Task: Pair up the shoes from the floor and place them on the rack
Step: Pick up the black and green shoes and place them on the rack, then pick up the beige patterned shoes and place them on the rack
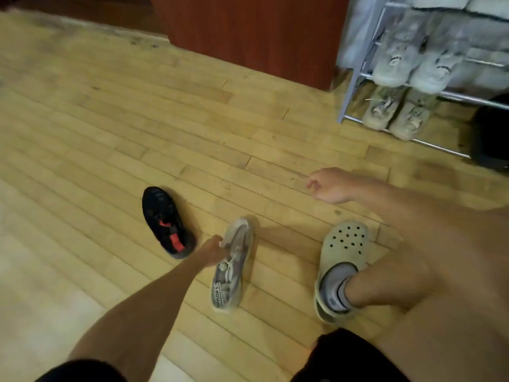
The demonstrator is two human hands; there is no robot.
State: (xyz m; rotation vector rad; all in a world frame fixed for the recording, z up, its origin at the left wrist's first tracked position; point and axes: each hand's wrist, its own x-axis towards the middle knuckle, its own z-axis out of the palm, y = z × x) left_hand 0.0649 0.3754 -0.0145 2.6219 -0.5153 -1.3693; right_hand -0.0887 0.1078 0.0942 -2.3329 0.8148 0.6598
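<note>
A grey sneaker [232,267] with white lettering on its side lies on the wooden floor in the lower middle. My left hand [212,250] grips it at the collar. Left of it lies a black sneaker [166,221] with red marks, apart from the hand. My right hand [329,186] hovers over the floor to the right, fingers loosely curled, holding nothing. The metal shoe rack [355,81] stands at the upper right with a pair of pale grey sneakers [413,59] on one shelf and a beige pair [396,114] on the bottom shelf.
My own foot in a beige clog [341,260] and grey sock rests on the floor at the right. A red-brown wooden cabinet [253,31] stands at the back, left of the rack. A dark object [490,133] sits at the rack's right end.
</note>
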